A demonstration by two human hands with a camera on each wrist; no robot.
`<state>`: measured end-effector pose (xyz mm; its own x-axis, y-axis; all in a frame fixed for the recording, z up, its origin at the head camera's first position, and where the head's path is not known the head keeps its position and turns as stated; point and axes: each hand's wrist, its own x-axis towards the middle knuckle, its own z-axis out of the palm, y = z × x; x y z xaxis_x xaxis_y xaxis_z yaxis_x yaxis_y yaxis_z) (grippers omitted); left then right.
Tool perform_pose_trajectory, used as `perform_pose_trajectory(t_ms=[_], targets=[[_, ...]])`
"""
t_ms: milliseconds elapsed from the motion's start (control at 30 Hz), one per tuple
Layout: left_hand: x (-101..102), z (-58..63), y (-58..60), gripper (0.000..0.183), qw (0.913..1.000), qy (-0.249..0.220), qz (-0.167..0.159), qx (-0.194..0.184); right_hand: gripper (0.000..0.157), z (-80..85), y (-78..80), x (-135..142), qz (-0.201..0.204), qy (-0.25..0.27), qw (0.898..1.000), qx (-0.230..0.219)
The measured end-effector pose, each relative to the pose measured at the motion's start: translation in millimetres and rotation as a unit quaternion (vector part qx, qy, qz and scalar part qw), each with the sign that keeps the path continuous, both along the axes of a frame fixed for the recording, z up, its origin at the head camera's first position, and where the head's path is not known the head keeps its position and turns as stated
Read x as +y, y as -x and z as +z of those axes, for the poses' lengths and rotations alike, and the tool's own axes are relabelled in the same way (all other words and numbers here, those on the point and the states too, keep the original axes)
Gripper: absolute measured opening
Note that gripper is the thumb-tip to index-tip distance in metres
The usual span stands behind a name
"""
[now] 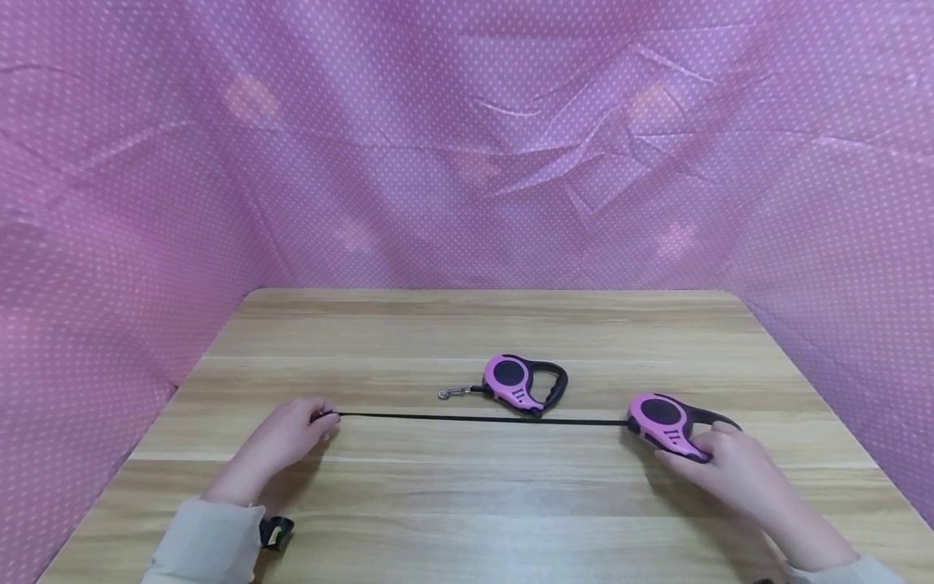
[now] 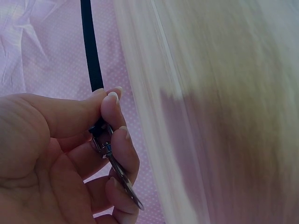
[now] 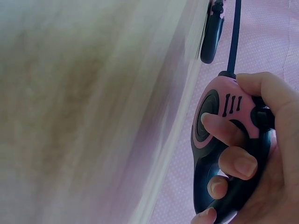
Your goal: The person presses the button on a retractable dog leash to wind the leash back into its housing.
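My right hand [image 1: 737, 462] grips a pink and black retractable dog leash [image 1: 660, 422] by its looped handle at the right of the table. In the right wrist view, fingers pass through the handle of this leash [image 3: 229, 98] and the thumb lies along its top side. A black strap [image 1: 438, 418] runs out of the casing, taut across to the left. My left hand [image 1: 292, 434] pinches the strap's far end between thumb and fingertips. Below that pinch, a metal clip [image 2: 122, 175] lies against the curled fingers in the left wrist view.
A second pink and black retractable leash [image 1: 509, 377] lies on the table just behind the strap, its metal clip [image 1: 456, 392] pointing left. The wooden table [image 1: 467, 511] is enclosed by pink dotted cloth [image 1: 467, 162] at the back and sides.
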<state>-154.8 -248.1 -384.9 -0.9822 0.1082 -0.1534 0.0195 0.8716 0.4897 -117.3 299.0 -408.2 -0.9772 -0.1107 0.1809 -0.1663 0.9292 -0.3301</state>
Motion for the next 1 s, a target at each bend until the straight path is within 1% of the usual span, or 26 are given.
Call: perform_pose_trajectory(t_ms=[233, 433, 700, 900, 1000], targets=[[2.6, 1.8, 0.8, 0.020, 0.9999, 0.003, 0.005, -0.010, 0.051, -0.4, 1.1, -5.9, 0.009, 0.005, 1.000, 0.010], [5.9, 3.2, 0.2, 0.019, 1.0000, -0.003, 0.000, -0.007, 0.052, -1.6, 2.7, -9.5, 0.016, 0.007, 1.000, 0.017], [7.5, 4.4, 0.3, 0.019, 1.0000, 0.000, 0.000, -0.006, 0.052, -2.1, 3.5, -12.8, 0.024, 0.009, 1.000, 0.016], [8.3, 4.2, 1.4, 0.019, 1.0000, 0.006, -0.005, 0.001, 0.052, -1.4, 3.5, -15.6, 0.021, 0.013, 1.000, 0.007], [8.7, 4.0, 1.6, 0.020, 0.9999, 0.005, -0.009, 0.004, 0.051, -1.1, 3.7, -17.2, 0.024, 0.010, 1.000, 0.010]])
